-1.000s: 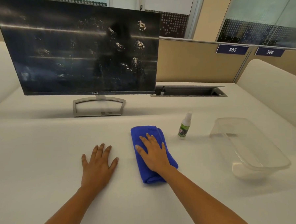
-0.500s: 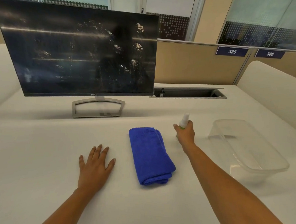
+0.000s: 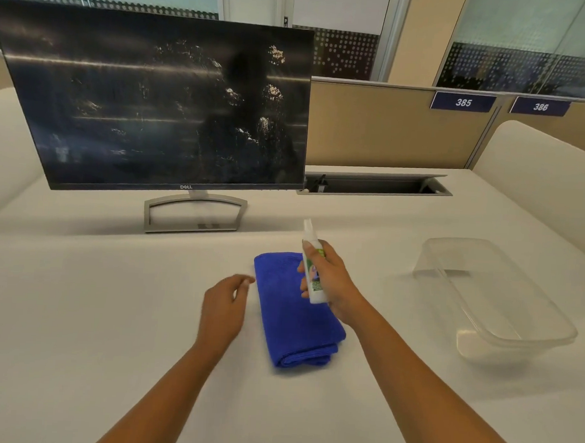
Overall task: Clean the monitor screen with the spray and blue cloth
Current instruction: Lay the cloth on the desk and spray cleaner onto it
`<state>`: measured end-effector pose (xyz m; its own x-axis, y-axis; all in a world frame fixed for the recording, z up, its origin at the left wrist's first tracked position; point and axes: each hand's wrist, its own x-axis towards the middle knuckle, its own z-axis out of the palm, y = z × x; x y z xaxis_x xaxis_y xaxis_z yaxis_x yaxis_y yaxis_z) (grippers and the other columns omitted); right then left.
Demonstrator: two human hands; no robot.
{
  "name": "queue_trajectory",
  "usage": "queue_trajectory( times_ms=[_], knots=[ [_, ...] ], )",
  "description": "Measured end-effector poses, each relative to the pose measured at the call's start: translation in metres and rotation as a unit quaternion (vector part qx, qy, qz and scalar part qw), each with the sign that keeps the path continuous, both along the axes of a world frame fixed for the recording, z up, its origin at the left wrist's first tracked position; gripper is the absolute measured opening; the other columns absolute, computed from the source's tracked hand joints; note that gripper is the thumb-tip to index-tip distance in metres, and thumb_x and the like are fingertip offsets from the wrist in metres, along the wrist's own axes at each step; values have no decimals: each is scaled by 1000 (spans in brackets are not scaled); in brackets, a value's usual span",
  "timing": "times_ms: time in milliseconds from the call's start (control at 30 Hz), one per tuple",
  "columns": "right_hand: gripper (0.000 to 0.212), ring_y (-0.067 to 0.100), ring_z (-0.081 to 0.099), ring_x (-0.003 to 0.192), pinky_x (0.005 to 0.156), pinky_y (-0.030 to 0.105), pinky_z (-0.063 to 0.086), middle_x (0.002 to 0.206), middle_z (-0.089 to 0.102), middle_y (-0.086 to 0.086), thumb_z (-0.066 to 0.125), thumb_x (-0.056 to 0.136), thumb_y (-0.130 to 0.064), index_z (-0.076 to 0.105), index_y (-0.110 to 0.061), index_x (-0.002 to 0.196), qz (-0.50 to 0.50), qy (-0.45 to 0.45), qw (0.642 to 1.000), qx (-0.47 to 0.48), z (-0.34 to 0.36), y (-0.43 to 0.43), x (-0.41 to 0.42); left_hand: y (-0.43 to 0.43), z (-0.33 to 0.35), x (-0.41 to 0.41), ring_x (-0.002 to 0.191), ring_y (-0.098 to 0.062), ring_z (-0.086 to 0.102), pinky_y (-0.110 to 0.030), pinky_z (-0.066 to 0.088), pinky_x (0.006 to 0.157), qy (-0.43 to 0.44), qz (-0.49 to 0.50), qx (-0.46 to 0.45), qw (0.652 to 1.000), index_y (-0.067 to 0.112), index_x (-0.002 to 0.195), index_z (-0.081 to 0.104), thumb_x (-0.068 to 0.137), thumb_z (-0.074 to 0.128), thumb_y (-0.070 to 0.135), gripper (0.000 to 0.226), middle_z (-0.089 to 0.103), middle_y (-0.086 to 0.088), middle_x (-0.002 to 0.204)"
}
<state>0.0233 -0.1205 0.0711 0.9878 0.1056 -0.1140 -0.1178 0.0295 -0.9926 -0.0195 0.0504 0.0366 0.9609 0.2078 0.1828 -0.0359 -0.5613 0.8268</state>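
Bright, even indoor light with wide-angle bending at the edges.
Soft, faint shadows lie under the monitor (image 3: 161, 102) stand and the clear tub (image 3: 497, 299) at right. The dark screen shows pale horizontal glare bands and lit smudges. The left hand (image 3: 224, 307) is slightly motion-blurred; the desk (image 3: 76, 311) edges curve toward the corners.

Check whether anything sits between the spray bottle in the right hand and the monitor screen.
Nothing visible does. The right hand holds the spray bottle above the blue cloth, and only bare desk lies between it and the monitor screen. The clear container sits off to the right.
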Motion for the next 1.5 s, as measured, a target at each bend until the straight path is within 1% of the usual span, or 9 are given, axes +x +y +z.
queue_trajectory(
  times_ms=[67,267,533,733,933,1033,1167,1367,1500],
  knots=[
    [19,12,55,46,43,23,48,73,59,4,50,90,-40,51,-27,103,45,7,999,21,4,7,-7,-16,24,4,94,-10,60,-19,42,83,-1,-9,-130,992,15,102,66,95,42,20,25,68,-3,107],
    [22,12,54,49,45,23,47,75,59,4,48,91,-41,52,-23,102,155,10,988,9,12,25,-24,-26,58,23,100,-19,61,-31,48,89,118,-61,-449,883,10,111,59,96,38,31,33,65,-7,106],
    [15,10,53,47,44,23,48,74,58,2,50,90,-38,51,-31,102,191,12,982,-1,11,33,-27,-11,54,26,88,-15,63,-28,50,70,104,-58,-484,867,15,85,66,95,42,27,29,68,-3,91],
    [41,8,55,47,45,22,50,78,58,4,53,88,-39,40,-31,126,176,14,984,-38,2,43,-23,-13,49,28,86,-17,61,-29,52,72,108,-5,-538,836,3,101,60,93,46,24,27,65,-6,91],
    [48,9,55,56,48,20,52,81,57,-1,50,90,-40,33,-33,135,150,-21,979,-136,-1,46,-23,-19,48,30,85,-17,61,-32,51,79,116,29,-568,814,0,104,57,92,48,22,27,63,-7,90],
    [47,11,52,55,53,30,53,76,53,-5,49,91,-42,34,-30,133,147,-99,950,-258,-2,41,-28,-9,55,33,79,-15,59,-31,50,81,82,57,-580,809,3,85,60,93,48,20,22,61,-6,82],
    [45,15,53,68,71,47,54,82,53,-6,46,92,-42,35,-27,132,104,-147,922,-344,-8,29,-34,30,58,47,84,-16,60,-32,47,91,56,131,-553,821,2,104,59,92,50,23,26,62,-6,89],
    [48,11,53,68,74,41,54,91,53,-8,49,89,-46,36,-29,132,82,-158,914,-364,-2,27,-26,15,41,41,95,-20,59,-32,47,87,91,104,-527,838,4,105,58,92,49,24,25,63,-6,95],
    [31,14,58,71,71,38,55,84,56,-6,60,85,-36,46,-24,110,43,-131,951,-278,-2,26,-23,2,37,34,96,-18,59,-32,47,83,117,55,-502,855,8,94,61,93,47,28,25,66,-2,92]
  ],
)
